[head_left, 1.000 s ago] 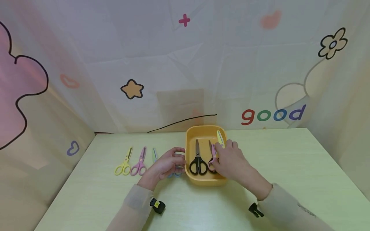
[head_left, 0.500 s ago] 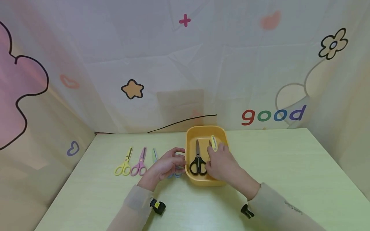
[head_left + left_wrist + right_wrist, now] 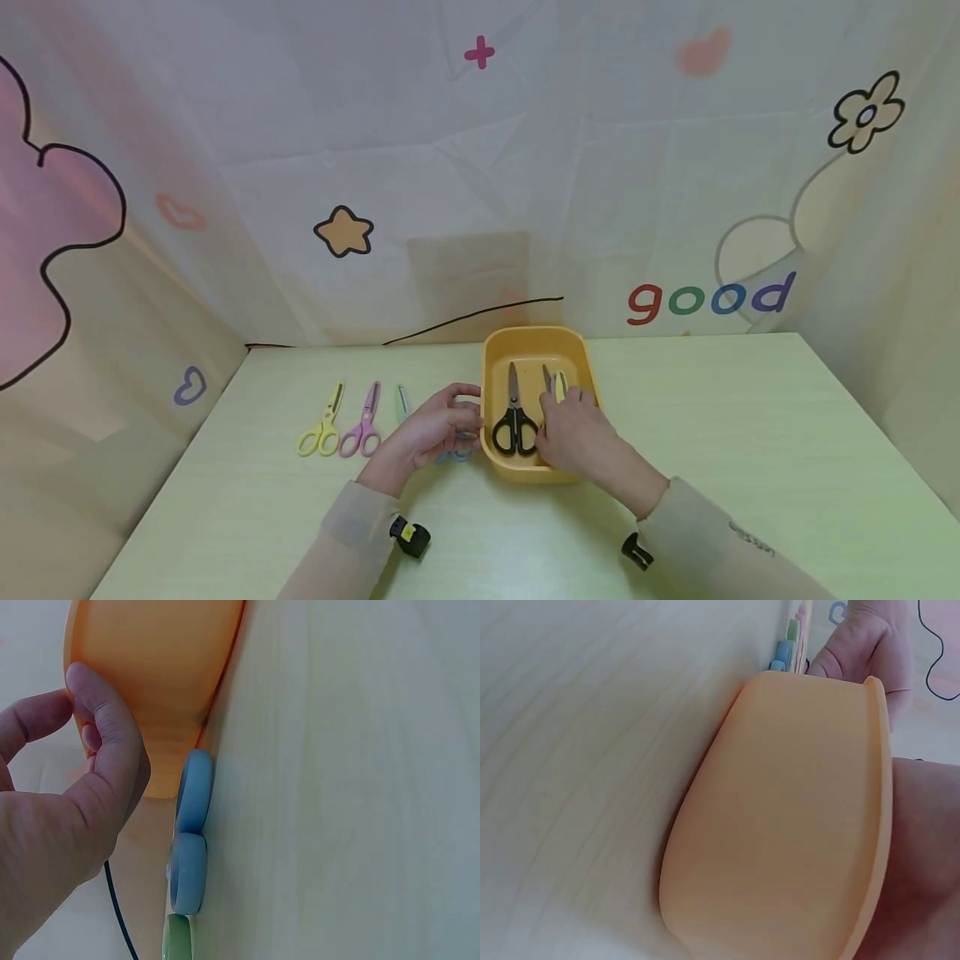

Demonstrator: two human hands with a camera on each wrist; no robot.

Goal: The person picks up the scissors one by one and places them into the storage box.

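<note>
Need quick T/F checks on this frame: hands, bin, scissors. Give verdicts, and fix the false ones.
1. The left hand touches the side of the yellow-orange bin. True.
2. The bin is tipped onto its side. False: it stands upright on the table.
3. Black-handled scissors lie inside the bin. True.
4. On the table, yellow scissors lie right of pink ones. False: the yellow scissors lie left of the pink scissors.
5. The right hand rests on the table. False: it is at the bin.
</note>
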